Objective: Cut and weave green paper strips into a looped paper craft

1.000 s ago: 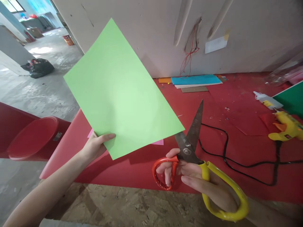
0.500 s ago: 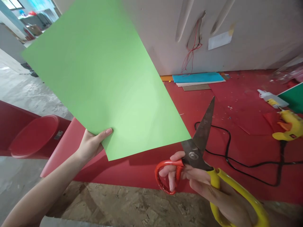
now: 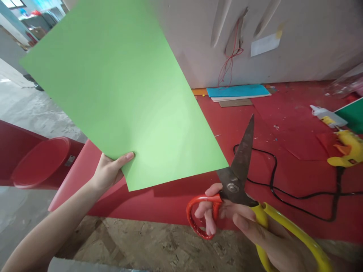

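A large sheet of green paper (image 3: pixel 121 94) is pinched near its lower left edge by my left hand (image 3: pixel 110 170), thumb on top and fingers hidden beneath. My right hand (image 3: pixel 252 226) grips a pair of scissors (image 3: pixel 234 187) with one red and one yellow handle, several fingers through the red loop. The blades stand apart. The upper blade points up and away, beside the sheet's lower right corner; the other blade is mostly hidden under the paper at that corner. Whether an edge is being cut there I cannot tell.
On the red-covered table (image 3: pixel 283 128) lie a yellow glue gun (image 3: pixel 347 149) with a black cord (image 3: pixel 300 198), a small white bottle (image 3: pixel 329 116) and blue sheets (image 3: pixel 238 91) by the wall. A red bin (image 3: pixel 42 162) stands at left. Bare board (image 3: pixel 147 245) shows at the front.
The scissors' blades have closed slightly, the upper blade's tip shifting left, and the handles sit a little lower right. My left hand keeps its pinch on the paper, which has hardly moved.
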A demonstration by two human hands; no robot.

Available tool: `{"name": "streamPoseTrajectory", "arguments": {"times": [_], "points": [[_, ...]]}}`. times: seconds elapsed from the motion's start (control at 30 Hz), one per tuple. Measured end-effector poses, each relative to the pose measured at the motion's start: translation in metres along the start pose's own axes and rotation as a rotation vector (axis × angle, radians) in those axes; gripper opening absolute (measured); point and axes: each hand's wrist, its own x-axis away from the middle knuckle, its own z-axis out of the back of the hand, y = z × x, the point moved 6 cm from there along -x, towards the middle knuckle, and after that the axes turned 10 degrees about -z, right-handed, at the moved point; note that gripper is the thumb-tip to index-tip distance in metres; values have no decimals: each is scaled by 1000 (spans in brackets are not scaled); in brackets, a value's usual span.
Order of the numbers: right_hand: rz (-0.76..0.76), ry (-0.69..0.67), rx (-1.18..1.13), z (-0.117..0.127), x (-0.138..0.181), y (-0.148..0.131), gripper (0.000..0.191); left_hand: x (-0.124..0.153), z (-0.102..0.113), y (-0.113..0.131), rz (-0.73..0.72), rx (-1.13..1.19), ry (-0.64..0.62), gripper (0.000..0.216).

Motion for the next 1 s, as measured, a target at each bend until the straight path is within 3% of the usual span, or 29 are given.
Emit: {"name": "streamPoseTrajectory", "arguments": {"times": [0.53, 0.67, 0.8, 1.0], "points": [[-32, 121, -196, -4, 8, 12, 27, -3, 2, 1, -20, -19, 10, 72], [-119, 99, -229, -6, 8, 18, 27, -1, 1, 1, -12, -18, 12, 73], [-68, 55, -276, -8, 5, 13, 25, 0, 0, 2, -8, 1, 3, 74], [-122, 1, -197, -9, 6, 11, 23, 2, -2, -1, 35, 1, -3, 76]]}}
